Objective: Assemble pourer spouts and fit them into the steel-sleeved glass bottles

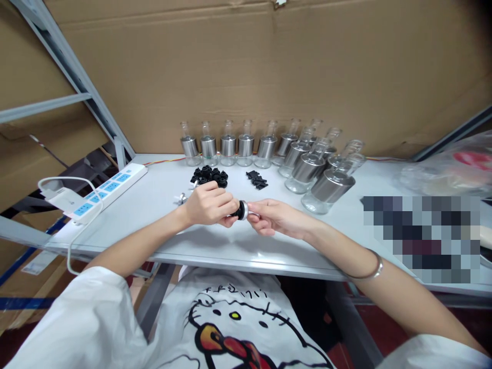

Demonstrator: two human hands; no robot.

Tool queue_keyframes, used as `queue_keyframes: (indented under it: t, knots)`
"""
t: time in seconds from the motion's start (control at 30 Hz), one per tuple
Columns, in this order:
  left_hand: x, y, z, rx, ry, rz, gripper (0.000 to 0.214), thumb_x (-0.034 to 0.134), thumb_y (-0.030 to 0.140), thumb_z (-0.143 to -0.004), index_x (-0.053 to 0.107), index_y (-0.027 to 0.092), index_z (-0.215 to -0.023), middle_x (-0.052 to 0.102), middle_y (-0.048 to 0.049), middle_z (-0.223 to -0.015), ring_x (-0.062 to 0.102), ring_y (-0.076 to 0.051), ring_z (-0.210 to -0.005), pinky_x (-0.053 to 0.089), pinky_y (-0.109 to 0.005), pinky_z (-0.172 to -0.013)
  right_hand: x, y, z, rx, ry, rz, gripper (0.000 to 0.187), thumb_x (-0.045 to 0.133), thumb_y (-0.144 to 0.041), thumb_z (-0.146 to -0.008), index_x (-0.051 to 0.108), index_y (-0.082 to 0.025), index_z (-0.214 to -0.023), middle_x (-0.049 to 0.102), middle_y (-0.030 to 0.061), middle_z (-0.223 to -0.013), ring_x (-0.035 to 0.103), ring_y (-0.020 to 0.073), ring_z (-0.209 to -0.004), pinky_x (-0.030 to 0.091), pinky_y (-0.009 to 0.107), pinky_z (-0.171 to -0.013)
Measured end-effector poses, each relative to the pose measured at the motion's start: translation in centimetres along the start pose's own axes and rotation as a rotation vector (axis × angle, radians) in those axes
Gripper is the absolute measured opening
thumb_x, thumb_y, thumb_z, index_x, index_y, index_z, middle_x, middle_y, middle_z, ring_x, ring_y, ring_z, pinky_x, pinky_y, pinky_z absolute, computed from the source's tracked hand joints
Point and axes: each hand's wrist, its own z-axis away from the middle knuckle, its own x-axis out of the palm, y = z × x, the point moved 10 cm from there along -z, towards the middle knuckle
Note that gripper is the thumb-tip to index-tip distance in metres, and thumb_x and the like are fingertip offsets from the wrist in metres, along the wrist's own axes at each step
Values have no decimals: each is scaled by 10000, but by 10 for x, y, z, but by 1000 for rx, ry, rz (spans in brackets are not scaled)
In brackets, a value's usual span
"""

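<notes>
My left hand (213, 204) is closed round the black end of a bottle pourer (242, 210). My right hand (274, 218) pinches the thin metal spout on its other side, past the silver collar. The pourer is level above the front part of the table, and my left fingers hide much of its black end. Just beyond my left hand lies a pile of black plastic stoppers (209, 175). Small silver metal parts (180, 199) lie left of that hand. Further back is a small heap of flat black pieces (257, 179).
Several glass bottles with metal sleeves (246, 146) stand along the back and right of the white table (215, 243). A power strip (109, 192) with a plugged-in white charger lies at the left edge. At right are a plastic bag (453, 159) and a blurred-out patch (426, 236).
</notes>
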Motion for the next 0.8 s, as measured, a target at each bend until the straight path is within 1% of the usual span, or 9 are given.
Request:
queue_keyframes:
  t: [0.17, 0.23, 0.3, 0.4, 0.5, 0.6, 0.67, 0.7, 0.8]
  knots:
    - [-7, -5, -1, -11, 24, 16, 373, 277, 354, -974, 508, 188, -733, 533, 30, -507, 439, -107, -438, 300, -279, -516, 8, -17, 4, -195, -12, 270, 470, 578, -565, -831, 461, -169, -606, 353, -75, -534, 367, 61, -454, 304, 230, -452]
    - [-7, -5, 0, -13, 23, 29, 386, 267, 357, -978, 512, 188, -732, 535, 30, -507, 441, -104, -439, 304, -277, -517, 7, -25, 8, -279, 33, 463, 485, 494, -587, -872, 451, -178, -615, 394, -60, -538, 408, 77, -473, 337, 242, -492]
    - [-7, -5, 1, -8, 26, 35, 388, 272, 362, -977, 513, 188, -727, 535, 32, -505, 443, -101, -437, 307, -275, -518, 4, -35, 14, -387, 126, 726, 477, 431, -562, -916, 469, -177, -636, 442, -45, -548, 417, 83, -498, 343, 238, -524]
    - [-9, -7, 1, -7, 43, 40, 399, 266, 368, -979, 503, 191, -712, 534, 31, -502, 445, -98, -428, 306, -268, -510, 10, -54, 27, -630, 273, 1162, 431, 390, -480, -965, 539, -170, -704, 503, -22, -587, 422, 89, -525, 333, 223, -538]
    - [-10, -9, -1, -26, 52, 73, 404, 258, 369, -984, 497, 188, -713, 540, 23, -504, 442, -102, -419, 307, -265, -501, 26, -66, 44, -921, 370, 1520, 398, 390, -429, -981, 582, -166, -752, 566, 14, -628, 471, 107, -557, 342, 236, -560]
    - [-8, -11, 0, -82, 66, 175, 417, 245, 366, -989, 504, 183, -719, 569, 7, -523, 446, -105, -426, 333, -257, -501, 38, -68, 54, -1086, 426, 1784, 332, 437, -382, -972, 604, -174, -775, 626, 36, -674, 521, 127, -612, 344, 264, -587]
    - [-1, -17, 4, -173, 44, 287, 460, 216, 386, -991, 501, 188, -690, 557, 10, -505, 422, -105, -413, 347, -251, -490, 40, -67, 57, -1108, 443, 1900, 270, 466, -343, -966, 619, -186, -809, 657, 36, -722, 532, 132, -633, 340, 281, -592]
    - [2, -25, 7, -263, 31, 335, 491, 193, 408, -991, 492, 190, -668, 541, 12, -492, 411, -106, -407, 350, -249, -480, 40, -68, 59, -1115, 454, 1938, 237, 469, -313, -966, 629, -192, -839, 671, 37, -749, 534, 134, -640, 342, 288, -596]
    - [2, -70, 27, -602, 43, 366, 537, 127, 437, -993, 462, 193, -651, 484, 19, -485, 406, -107, -416, 337, -243, -451, 35, -75, 66, -1154, 519, 1943, 209, 439, -242, -969, 644, -203, -955, 699, 51, -817, 560, 152, -679, 373, 301, -615]
